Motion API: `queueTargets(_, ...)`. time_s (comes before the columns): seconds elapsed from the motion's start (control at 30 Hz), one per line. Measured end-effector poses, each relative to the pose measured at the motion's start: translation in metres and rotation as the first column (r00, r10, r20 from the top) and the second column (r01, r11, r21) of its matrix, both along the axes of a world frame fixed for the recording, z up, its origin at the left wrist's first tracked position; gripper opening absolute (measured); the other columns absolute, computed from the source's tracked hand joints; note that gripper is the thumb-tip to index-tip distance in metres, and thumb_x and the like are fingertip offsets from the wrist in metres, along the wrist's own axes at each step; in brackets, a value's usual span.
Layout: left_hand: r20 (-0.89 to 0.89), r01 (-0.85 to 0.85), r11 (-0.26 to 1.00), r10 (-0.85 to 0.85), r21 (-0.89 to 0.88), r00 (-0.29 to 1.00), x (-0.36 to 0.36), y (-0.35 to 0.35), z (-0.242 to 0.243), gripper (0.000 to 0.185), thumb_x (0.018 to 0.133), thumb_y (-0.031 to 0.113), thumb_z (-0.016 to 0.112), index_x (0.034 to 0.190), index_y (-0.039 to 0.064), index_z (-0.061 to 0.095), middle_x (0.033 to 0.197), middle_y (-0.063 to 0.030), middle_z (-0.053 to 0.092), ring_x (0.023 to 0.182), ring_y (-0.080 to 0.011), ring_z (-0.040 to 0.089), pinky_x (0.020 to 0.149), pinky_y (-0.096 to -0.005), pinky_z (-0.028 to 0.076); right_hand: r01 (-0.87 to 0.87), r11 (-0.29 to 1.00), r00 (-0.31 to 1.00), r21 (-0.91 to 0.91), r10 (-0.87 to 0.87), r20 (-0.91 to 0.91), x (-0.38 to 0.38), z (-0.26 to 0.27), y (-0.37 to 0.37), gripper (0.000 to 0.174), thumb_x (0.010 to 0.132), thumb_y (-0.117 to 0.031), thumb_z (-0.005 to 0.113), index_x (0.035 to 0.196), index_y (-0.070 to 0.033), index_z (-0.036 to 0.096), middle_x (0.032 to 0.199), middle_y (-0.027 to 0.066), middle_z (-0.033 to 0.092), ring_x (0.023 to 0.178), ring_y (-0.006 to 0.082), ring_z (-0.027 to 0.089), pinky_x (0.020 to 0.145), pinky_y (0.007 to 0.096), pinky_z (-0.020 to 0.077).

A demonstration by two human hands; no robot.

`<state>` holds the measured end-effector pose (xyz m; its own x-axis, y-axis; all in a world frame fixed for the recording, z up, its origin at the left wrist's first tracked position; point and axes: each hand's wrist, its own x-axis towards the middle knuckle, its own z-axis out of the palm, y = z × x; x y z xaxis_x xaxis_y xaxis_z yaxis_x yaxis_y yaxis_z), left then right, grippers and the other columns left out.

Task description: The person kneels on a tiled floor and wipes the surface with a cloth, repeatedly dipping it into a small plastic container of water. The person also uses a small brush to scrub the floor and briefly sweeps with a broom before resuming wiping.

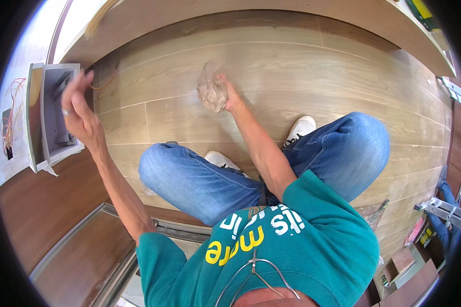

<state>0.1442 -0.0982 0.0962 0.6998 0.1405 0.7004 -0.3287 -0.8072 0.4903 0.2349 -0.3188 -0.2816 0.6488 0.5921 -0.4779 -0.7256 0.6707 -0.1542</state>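
My right hand (231,93) grips a bunched beige-brown cloth (212,90) over the wood-look floor (269,76). The cloth looks crumpled, and its upper end is blurred. On the left, my left hand (80,113) is raised with its fingers partly spread and holds nothing. Motion blurs its fingertips. Behind that hand is a pale grey open box (48,115) at the wall, with parts inside it; whether my fingers touch the box I cannot tell.
Loose wires (11,119) hang from a wall opening at far left. A pale wooden panel (230,5) curves along the top, with bristles (100,17) at its left. A metal ladder (445,211) and another person's blue-clad leg (440,228) appear at right. A framed glass panel (88,245) lies lower left.
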Motion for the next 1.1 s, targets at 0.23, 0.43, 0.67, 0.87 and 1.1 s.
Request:
queueTargets(0.23, -0.047, 0.593, 0.702, -0.629, 0.394, 0.776, 0.034, -0.121, 0.131, 0.057, 0.112, 0.043, 0.042, 0.138, -0.004, 0.057, 0.127, -0.0214, 0.069, 0.122, -0.0353, 0.066, 0.111, -0.0463, 0.049, -0.044, 0.996, 0.998, -0.081, 0.048, 0.043, -0.014, 0.01, -0.003, 0.047, 0.104, -0.026, 0.059, 0.148, -0.016, 0.047, 0.138, 0.0121, 0.061, 0.118, 0.0294, 0.066, 0.095, 0.05, 0.0585)
queueTargets(0.43, -0.145, 0.72, 0.54, -0.747, 0.436, 0.649, 0.02, -0.139, 0.138, 0.056, 0.111, 0.043, 0.042, 0.139, -0.003, 0.056, 0.129, -0.0209, 0.067, 0.123, -0.0349, 0.065, 0.111, -0.0462, 0.049, -0.05, 0.989, 0.998, -0.138, 0.056, 0.04, -0.027, 0.018, 0.009, 0.04, 0.105, -0.023, 0.057, 0.143, -0.01, 0.053, 0.131, 0.008, 0.065, 0.112, 0.0229, 0.067, 0.092, 0.0413, 0.0585)
queueTargets(0.67, -0.123, 0.748, 0.518, -0.782, 0.415, 0.611, 0.033, -0.129, 0.134, 0.055, 0.111, 0.043, 0.042, 0.139, -0.003, 0.055, 0.13, -0.0203, 0.065, 0.123, -0.0344, 0.064, 0.111, -0.046, 0.048, -0.075, 0.887, 0.979, -0.456, 0.152, 0.136, -0.017, 0.003, -0.004, 0.039, 0.107, -0.027, 0.056, 0.142, -0.009, 0.056, 0.133, 0.0083, 0.062, 0.116, 0.0236, 0.063, 0.092, 0.0418, 0.0554)
queueTargets(0.87, -0.18, 0.717, 0.575, -0.717, 0.395, 0.674, 0.003, -0.094, 0.131, 0.054, 0.111, 0.043, 0.043, 0.14, -0.002, 0.054, 0.132, -0.0199, 0.064, 0.124, -0.0341, 0.063, 0.111, -0.0458, 0.048, -0.278, 0.893, 0.957, -0.353, 0.287, -0.027, -0.048, -0.021, 0.043, 0.057, 0.108, -0.05, 0.048, 0.153, -0.014, 0.051, 0.149, 0.0105, 0.057, 0.131, 0.0293, 0.056, 0.108, 0.0541, 0.0481)
queueTargets(1.1, -0.079, 0.67, 0.663, -0.689, 0.333, 0.721, -0.002, -0.063, 0.109, 0.053, 0.11, 0.042, 0.043, 0.141, -0.001, 0.052, 0.134, -0.0193, 0.062, 0.125, -0.0336, 0.063, 0.111, -0.0456, 0.048, -0.183, 0.908, 0.963, -0.378, 0.242, 0.115, -0.059, -0.012, 0.019, 0.031, 0.107, -0.029, 0.056, 0.132, -0.011, 0.06, 0.123, 0.0075, 0.065, 0.113, 0.0243, 0.064, 0.097, 0.0467, 0.0559)
